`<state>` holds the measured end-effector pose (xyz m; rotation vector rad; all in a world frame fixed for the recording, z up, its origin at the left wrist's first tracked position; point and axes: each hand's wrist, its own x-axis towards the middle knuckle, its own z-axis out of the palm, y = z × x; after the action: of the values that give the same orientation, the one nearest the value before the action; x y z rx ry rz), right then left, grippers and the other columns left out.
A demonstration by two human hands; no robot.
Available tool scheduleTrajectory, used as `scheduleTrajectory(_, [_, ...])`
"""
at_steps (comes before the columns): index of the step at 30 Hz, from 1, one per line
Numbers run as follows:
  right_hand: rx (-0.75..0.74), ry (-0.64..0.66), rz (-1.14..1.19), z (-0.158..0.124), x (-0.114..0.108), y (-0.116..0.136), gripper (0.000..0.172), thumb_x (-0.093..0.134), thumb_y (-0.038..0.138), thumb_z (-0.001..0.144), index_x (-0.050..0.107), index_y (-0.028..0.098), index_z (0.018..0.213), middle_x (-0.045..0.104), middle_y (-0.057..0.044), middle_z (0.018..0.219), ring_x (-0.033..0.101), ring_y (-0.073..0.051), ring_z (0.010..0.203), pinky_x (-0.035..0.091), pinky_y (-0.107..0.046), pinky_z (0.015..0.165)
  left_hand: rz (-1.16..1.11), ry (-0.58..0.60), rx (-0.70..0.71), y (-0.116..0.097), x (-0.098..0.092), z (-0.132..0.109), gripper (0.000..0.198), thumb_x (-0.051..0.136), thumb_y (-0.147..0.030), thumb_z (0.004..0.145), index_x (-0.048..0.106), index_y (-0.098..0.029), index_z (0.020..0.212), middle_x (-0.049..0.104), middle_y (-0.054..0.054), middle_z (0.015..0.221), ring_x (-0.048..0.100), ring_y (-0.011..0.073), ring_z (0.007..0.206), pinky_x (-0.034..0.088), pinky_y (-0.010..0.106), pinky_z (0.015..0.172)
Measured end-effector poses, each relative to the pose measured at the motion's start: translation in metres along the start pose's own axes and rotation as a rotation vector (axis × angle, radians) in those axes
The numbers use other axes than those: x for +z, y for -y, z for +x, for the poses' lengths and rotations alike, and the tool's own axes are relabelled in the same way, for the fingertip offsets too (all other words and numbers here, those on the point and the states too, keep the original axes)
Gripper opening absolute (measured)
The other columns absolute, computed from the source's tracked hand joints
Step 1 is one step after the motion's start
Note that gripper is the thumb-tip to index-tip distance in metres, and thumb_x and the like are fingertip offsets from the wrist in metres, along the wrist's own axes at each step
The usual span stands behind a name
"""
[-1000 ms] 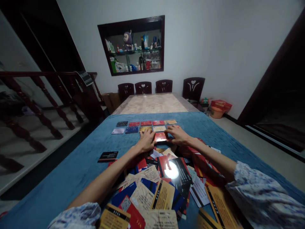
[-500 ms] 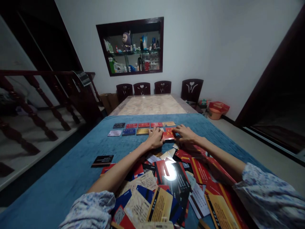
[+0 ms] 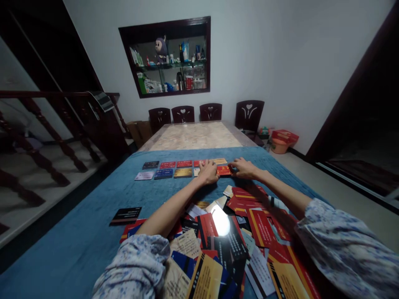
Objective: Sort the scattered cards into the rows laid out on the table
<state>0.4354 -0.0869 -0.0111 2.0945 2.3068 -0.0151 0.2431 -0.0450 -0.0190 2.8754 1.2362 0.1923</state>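
Observation:
A red card (image 3: 223, 170) lies at the right end of the nearer of two rows of cards. My left hand (image 3: 208, 172) presses at its left edge with fingers curled, partly covering a pale card (image 3: 196, 172). At the card's right edge, my right hand (image 3: 245, 168) grips with bent fingers. The rows also hold a gold card (image 3: 183, 172), a blue card (image 3: 163, 173), a light purple card (image 3: 144, 176) and, behind, black, red and yellow cards. Close to me spreads a loose heap of mixed cards (image 3: 202, 272), partly hidden under my forearms.
A single black card (image 3: 126, 216) lies left of the heap on the blue cloth (image 3: 77, 232). Beyond the cloth, the marbled tabletop (image 3: 193, 135) reaches toward dark chairs (image 3: 249, 114). A wooden railing (image 3: 46, 147) stands at the left, an orange bucket (image 3: 279, 145) at the right.
Both hands have pushed the red card away from the heap, into line with the nearer row. My view has shifted slightly.

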Motion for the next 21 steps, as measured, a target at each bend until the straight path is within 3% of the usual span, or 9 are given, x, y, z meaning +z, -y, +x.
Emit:
scheduleTrajectory(5, [0.009, 0.021, -0.010, 0.014, 0.006, -0.005, 0.046, 0.063, 0.031, 0.080, 0.063, 0.022, 0.124, 0.060, -0.016, 0.124, 0.052, -0.034, 0.118, 0.049, -0.040, 0.083, 0.011, 0.020, -0.023, 0.000, 0.004, 0.012, 0.027, 0.055, -0.026, 0.085, 0.062, -0.017, 0.110, 0.051, 0.016, 0.136, 0.038, 0.0353, 0.127, 0.033, 0.058, 0.103])
scheduleTrajectory(15, [-0.065, 0.046, -0.014, 0.034, 0.014, -0.017, 0.030, 0.062, 0.026, 0.078, 0.071, 0.018, 0.106, 0.067, -0.013, 0.112, 0.062, -0.025, 0.102, 0.046, -0.029, 0.086, 0.024, 0.083, -0.023, 0.003, 0.006, 0.025, 0.025, 0.056, -0.026, 0.084, 0.065, -0.015, 0.105, 0.056, 0.018, 0.130, 0.042, 0.0349, 0.124, 0.036, 0.056, 0.100])
scheduleTrajectory(21, [-0.078, 0.073, 0.002, 0.036, 0.007, -0.014, 0.038, 0.064, 0.025, 0.076, 0.071, 0.017, 0.114, 0.070, -0.012, 0.109, 0.065, -0.023, 0.095, 0.048, -0.026, 0.081, 0.039, 0.098, -0.031, 0.003, 0.005, 0.026, 0.027, 0.060, -0.030, 0.082, 0.066, -0.018, 0.106, 0.056, 0.015, 0.131, 0.041, 0.0353, 0.127, 0.035, 0.057, 0.102])
